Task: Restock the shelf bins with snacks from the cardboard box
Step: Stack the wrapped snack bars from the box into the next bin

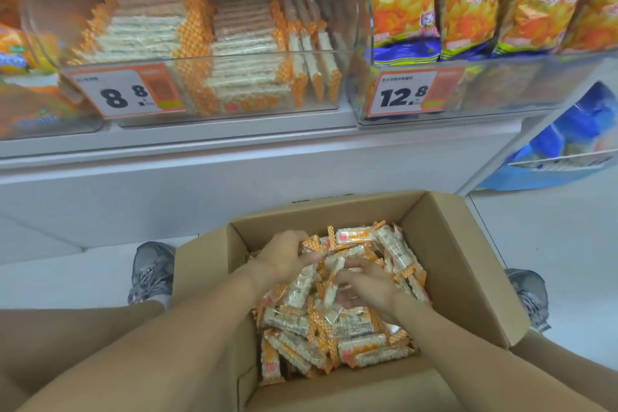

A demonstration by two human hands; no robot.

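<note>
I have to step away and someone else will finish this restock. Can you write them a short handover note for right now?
Left hand: down in the cardboard box, fingers curled round a few snack bars.
Right hand: also in the box, gathering bars; its grip is blurred.
The box sits open on the floor below the shelf, still well filled with loose bars.
Done: the clear bin above the 8.8 price tag already holds rows of the same bars.
Left: the bin's right side has room; lift handfuls up and line them in.
</note>
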